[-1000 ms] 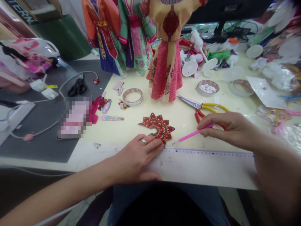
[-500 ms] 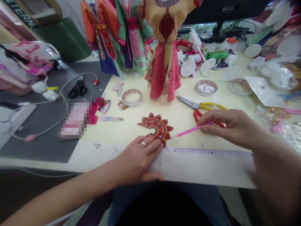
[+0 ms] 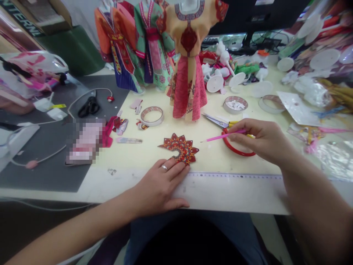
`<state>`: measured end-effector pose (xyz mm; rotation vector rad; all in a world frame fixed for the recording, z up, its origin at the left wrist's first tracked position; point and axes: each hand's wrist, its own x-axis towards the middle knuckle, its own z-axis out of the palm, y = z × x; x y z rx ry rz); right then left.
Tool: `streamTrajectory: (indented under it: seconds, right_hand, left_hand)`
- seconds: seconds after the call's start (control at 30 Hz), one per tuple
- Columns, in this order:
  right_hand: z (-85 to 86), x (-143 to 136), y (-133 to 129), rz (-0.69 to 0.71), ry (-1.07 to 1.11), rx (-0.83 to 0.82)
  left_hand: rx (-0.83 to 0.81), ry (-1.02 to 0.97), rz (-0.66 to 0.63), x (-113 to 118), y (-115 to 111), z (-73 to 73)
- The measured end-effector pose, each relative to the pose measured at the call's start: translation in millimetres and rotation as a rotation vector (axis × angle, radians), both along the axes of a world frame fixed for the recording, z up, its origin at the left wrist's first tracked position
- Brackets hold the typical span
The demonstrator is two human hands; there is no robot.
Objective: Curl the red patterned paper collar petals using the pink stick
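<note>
My left hand [image 3: 162, 184] lies flat with fingers stretched out, pressing the lower edge of a red patterned fabric piece [image 3: 184, 147] onto the table. The piece is curved with pointed, petal-like edges, and part of it is under my fingers. Pinched in my right hand [image 3: 252, 138] is a pink pencil [image 3: 216, 137]. Its tip points left, above and to the right of the fabric and apart from it. Behind the right hand lie scissors [image 3: 216, 120] and a tool with red handles [image 3: 237, 150], partly covered by that hand. A ruler strip [image 3: 220, 175] runs along the table's front.
Dressed doll figures in orange [image 3: 118, 48], green [image 3: 156, 44] and yellow and pink [image 3: 189, 81] stand at the back. Tape rolls [image 3: 152, 116] lie around, one holding small white bits [image 3: 235, 105]. A blurred-out pink object [image 3: 86, 141] and black cord [image 3: 88, 106] rest on the grey mat [image 3: 55, 147].
My right hand has lifted the pencil tip up and away from the fabric's right edge. The left hand stays on the fabric. The whole view has shifted slightly.
</note>
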<state>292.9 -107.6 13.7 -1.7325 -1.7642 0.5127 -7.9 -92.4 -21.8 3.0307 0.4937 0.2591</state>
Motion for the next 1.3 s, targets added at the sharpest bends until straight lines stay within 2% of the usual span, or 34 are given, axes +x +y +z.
streamTrajectory:
  seconds: [0.1, 0.23, 0.4, 0.5, 0.7, 0.87, 1.03, 1.2, 1.3]
  right_hand:
    - [-1.4, 1, 1, -0.036, 0.021, 0.018]
    - [-8.0, -7, 2, -0.045, -0.048, 0.123]
    - [-21.7, -26, -2, 0.026, -0.364, 0.285]
    - [-29.0, -34, -6, 0.072, -0.543, 0.297]
    - [-36.3, -41, -11, -0.001, -0.772, 0.361]
    - [-38.7, -48, -11, 0.067, -0.813, 0.341]
    - [-39.5, -49, -11, 0.072, -0.779, 0.381]
    - [-36.8, -38, -11, 0.012, -0.732, 0.471]
    - [-33.2, -25, -14, -0.079, -0.752, 0.417]
  left_hand:
    - [-0.019, -0.036, -0.013, -4, 1, -0.2]
    - [-0.045, -0.08, -0.017, -7, 2, -1.7]
    - [-0.074, -0.17, -0.01, -6, 4, -0.1]
    - [-0.1, -0.227, 0.025, -3, 7, 3.0]
    - [-0.088, -0.291, 0.067, 8, 21, 7.5]
    - [-0.086, -0.116, 0.076, 20, 29, 7.8]
    - [-0.129, 0.015, 0.133, 22, 32, 11.7]
    - [-0.201, 0.147, 0.074, 30, 40, 22.9]
    - [-0.28, 0.197, 0.038, 35, 47, 28.8]
